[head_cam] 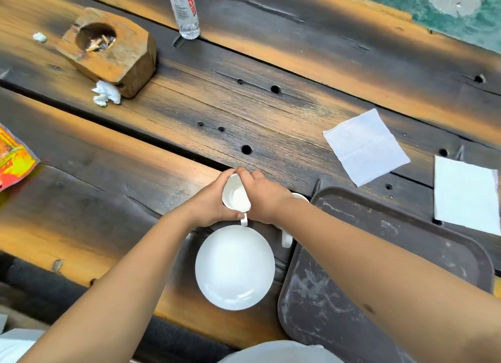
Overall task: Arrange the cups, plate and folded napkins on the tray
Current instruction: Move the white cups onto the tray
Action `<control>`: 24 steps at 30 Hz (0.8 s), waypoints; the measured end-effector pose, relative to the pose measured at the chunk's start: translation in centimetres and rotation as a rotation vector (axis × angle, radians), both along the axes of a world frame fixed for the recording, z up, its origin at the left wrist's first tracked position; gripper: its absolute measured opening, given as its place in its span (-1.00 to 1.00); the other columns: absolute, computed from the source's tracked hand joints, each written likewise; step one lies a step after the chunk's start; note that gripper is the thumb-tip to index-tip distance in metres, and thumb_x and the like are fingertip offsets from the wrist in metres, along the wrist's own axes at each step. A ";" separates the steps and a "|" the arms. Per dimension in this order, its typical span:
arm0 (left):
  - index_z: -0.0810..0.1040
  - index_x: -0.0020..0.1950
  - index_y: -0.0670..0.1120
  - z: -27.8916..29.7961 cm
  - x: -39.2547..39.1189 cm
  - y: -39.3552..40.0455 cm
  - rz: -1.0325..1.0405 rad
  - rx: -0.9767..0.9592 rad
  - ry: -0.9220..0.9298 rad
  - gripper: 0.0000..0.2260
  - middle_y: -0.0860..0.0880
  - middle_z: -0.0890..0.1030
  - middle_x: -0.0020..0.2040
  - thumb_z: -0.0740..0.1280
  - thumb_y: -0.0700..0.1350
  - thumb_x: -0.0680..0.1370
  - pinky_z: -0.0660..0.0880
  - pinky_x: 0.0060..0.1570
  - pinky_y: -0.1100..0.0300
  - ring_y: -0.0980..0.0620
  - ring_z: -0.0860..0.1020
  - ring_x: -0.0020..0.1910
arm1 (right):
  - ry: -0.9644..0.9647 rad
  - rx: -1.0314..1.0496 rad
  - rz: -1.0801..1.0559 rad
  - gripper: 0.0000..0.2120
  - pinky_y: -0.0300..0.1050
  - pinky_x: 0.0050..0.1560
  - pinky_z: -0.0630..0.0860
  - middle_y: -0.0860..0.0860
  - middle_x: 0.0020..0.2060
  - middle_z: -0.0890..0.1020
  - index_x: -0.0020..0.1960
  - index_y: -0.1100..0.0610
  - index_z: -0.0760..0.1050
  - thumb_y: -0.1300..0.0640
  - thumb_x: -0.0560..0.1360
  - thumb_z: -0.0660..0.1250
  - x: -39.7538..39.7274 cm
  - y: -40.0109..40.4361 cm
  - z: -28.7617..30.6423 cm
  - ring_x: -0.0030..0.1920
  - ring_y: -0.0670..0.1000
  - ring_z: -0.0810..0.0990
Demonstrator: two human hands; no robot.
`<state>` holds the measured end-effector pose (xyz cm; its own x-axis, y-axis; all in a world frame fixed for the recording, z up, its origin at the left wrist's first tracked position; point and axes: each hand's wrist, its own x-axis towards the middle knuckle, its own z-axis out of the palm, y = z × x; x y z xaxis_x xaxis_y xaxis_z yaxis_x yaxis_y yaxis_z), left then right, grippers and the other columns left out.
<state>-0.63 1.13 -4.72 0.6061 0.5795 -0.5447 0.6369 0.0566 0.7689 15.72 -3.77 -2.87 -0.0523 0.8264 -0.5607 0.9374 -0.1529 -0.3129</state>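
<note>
A small white cup (236, 194) stands on the wooden table, its handle pointing toward me. My left hand (210, 204) curls round its left side and my right hand (264, 197) curls round its right side. Just below it lies a round white plate (234, 267). A second white cup (286, 236) is mostly hidden under my right wrist; only its rim and handle show. The dark scuffed tray (379, 254) lies at the lower right with nothing on it. Two flat white napkins rest on the table beyond the tray, one (366, 147) nearer the middle, one (466, 194) at the right edge.
A wooden ashtray block (108, 50) with crumpled tissue (106, 93) beside it sits at the back left. A clear plastic bottle (184, 10) stands at the back. A colourful packet (13, 159) lies at the left edge.
</note>
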 end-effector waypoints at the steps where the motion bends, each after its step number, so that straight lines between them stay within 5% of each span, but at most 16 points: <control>1: 0.18 0.25 0.53 0.1 0.0 -0.2 0.026 0.002 -0.003 -0.18 0.33 0.53 0.10 0.60 0.02 0.24 0.40 -0.07 0.42 0.37 0.48 0.08 | 0.016 0.007 -0.013 -0.08 0.11 -0.08 0.52 0.14 0.30 0.36 0.50 -0.03 -0.04 0.06 0.36 0.49 0.1 0.0 -0.1 0.10 0.29 0.55; 8: 0.32 0.25 0.44 1.6 -0.6 -1.3 0.105 0.048 -0.096 -0.25 0.37 0.53 0.10 0.58 -0.08 0.25 0.50 0.13 0.15 0.25 0.49 0.15 | 0.172 0.098 -0.024 -0.13 0.13 0.07 0.50 0.08 0.32 0.39 0.42 -0.10 0.04 -0.09 0.29 0.50 1.1 -0.7 1.0 0.25 0.21 0.48; 14: 0.30 0.18 0.56 6.0 -1.3 -2.3 0.094 0.131 -0.150 -0.22 0.48 0.48 0.11 0.61 -0.13 0.29 0.40 -0.07 0.53 0.43 0.44 0.09 | 0.421 0.226 -0.067 -0.09 -0.05 0.32 0.34 -0.03 0.42 0.37 0.51 -0.05 0.13 -0.07 0.31 0.55 2.8 -3.1 4.2 0.39 -0.02 0.32; 20: 0.28 0.26 0.46 9.7 -0.2 -5.3 0.048 0.187 -0.167 -0.24 0.43 0.47 0.17 0.61 -0.04 0.28 0.46 0.09 0.25 0.33 0.46 0.15 | 0.609 0.236 -0.247 -0.20 -0.22 0.10 0.36 -0.19 0.29 0.45 0.41 -0.21 0.25 -0.09 0.29 0.57 4.6 -7.3 6.9 0.10 -0.20 0.44; 24: 0.30 0.32 0.34 11.6 0.9 -7.1 0.021 0.176 -0.201 -0.24 0.37 0.50 0.16 0.62 -0.01 0.26 0.49 0.09 0.18 0.30 0.47 0.17 | 0.732 0.296 -0.333 -0.25 -0.39 0.14 0.36 -0.35 0.24 0.38 0.30 -0.44 0.23 -0.10 0.26 0.56 5.4 -10.8 8.3 0.19 -0.29 0.40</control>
